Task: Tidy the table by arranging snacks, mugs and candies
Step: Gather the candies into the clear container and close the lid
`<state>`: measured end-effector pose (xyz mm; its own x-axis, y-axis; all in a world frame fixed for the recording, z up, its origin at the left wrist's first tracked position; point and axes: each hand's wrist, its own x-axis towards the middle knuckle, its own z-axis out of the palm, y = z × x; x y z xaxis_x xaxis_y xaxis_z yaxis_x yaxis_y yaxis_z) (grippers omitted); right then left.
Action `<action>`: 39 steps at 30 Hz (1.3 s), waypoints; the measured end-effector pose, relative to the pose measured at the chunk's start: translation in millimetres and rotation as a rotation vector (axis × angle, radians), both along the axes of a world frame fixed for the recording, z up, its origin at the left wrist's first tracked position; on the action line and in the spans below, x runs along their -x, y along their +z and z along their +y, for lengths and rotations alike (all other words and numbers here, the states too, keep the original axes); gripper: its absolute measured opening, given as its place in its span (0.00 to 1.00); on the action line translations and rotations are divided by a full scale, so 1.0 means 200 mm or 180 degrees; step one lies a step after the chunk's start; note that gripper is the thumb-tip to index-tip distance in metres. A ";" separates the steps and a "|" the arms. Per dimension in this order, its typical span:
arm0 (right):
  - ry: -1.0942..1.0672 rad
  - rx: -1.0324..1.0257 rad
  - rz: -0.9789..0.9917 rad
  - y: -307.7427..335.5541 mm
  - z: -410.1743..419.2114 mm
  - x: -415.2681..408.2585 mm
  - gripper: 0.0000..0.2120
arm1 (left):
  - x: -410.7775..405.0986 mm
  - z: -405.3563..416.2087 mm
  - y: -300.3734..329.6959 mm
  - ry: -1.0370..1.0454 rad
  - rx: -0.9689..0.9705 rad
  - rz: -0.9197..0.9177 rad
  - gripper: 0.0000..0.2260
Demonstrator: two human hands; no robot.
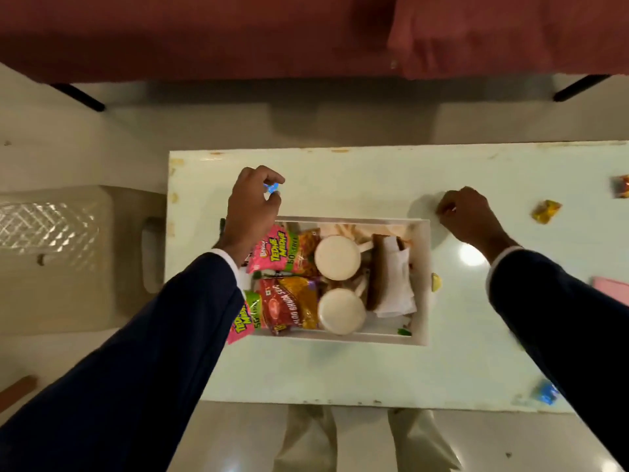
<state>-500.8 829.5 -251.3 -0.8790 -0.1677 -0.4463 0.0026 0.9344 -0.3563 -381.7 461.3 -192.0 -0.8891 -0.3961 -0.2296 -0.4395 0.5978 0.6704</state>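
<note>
The blue-wrapped candy (pixel 547 394) is lying nearest the person, close to the near edge of the worktop (pixel 340 373) on the right side, not yet collected.

Further in, the white tray (pixel 422 284) is sitting on the worktop and is holding most of the task items. The pink snack packet (pixel 272 248), a second pink packet (pixel 243 321) overhanging the near-left corner, and the red snack packet (pixel 289 306) are filling its left section. Two white mugs (pixel 337 257) are occupying the middle, and folded napkins (pixel 391 277) are lying at the right. A small yellow candy (pixel 435 282) is resting just outside the right wall.

Beyond the far-left corner of the tray, the left hand (pixel 250 212) is hovering, its fingers (pixel 274 199) pinching a small blue candy (pixel 272 189).

The right hand (pixel 471 216) is resting on the worktop beyond the far-right corner, its fingers (pixel 446 207) curled together; whether they are gripping anything cannot be determined.

Well to the right, a yellow-wrapped candy (pixel 546 211) and an orange-red wrapped candy (pixel 621 187) are lying loose.

Judgement: snacks and mugs appear arranged; candy collection remains, with at least four loose pieces outstanding.
</note>
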 end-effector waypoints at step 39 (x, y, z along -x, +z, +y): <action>-0.3533 0.1550 -0.0307 0.37 1.07 -0.76 0.06 | -0.02 2.11 -0.05 -0.0792 -0.1109 -0.0464 0.08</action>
